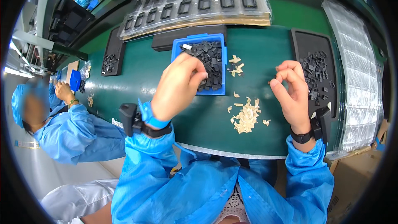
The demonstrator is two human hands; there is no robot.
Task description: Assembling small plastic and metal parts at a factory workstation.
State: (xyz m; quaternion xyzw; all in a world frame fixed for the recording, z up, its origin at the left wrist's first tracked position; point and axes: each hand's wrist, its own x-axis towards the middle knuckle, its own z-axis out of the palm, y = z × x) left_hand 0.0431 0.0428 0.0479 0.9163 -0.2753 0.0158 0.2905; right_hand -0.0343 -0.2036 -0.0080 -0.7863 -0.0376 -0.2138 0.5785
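My left hand (177, 84) hovers over the near left part of a blue plastic bin (224, 68) filled with small black parts (213, 64). Its thumb and fingers are curled together, and whatever they hold is hidden. To the right, my right hand (292, 89) is raised above the table beside a black tray (298, 43). Thumb and fingertips there are drawn close in a pinch; anything between them is too small to make out. Between my hands lies a pile of small cream-coloured strips (245, 118), with a smaller scatter of strips (236, 66) by the bin's right side.
Loose black pieces (317, 72) lie in the right tray. Clear plastic trays of black frames (205, 3) are stacked at the back; more clear trays (358, 79) stand far right. Another black tray (112, 54) is at left. A co-worker in blue (78, 128) sits beyond it.
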